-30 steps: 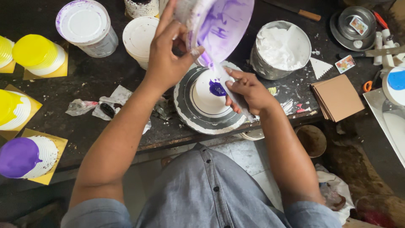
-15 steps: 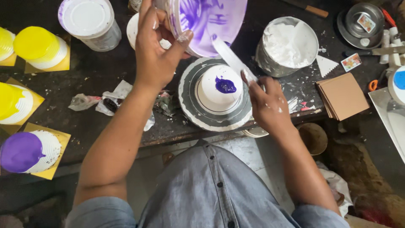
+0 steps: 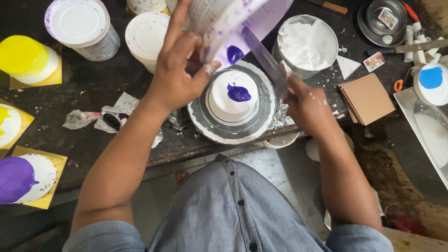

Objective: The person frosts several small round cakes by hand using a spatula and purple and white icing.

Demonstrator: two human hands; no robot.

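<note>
My left hand (image 3: 179,70) grips a white tub (image 3: 242,23) smeared with purple inside and holds it tilted above a small white cake (image 3: 233,95). A blob of purple glaze (image 3: 239,93) lies on the cake's top. The cake stands on a round grey turntable (image 3: 210,128). My right hand (image 3: 305,102) holds a long flat metal spatula (image 3: 263,56), its blade reaching up into the tub's mouth.
A tin of white cream (image 3: 305,44) stands right of the turntable, brown cards (image 3: 366,98) beyond it. Lidded tubs (image 3: 81,25) sit at the back left. Yellow (image 3: 28,58) and purple (image 3: 21,179) cakes rest on gold boards at the left. Crumpled wrappers (image 3: 105,119) lie near the table edge.
My right hand has lifted off the cake's side and brought the spatula up into the tilted tub. The purple blob on the cake has grown.
</note>
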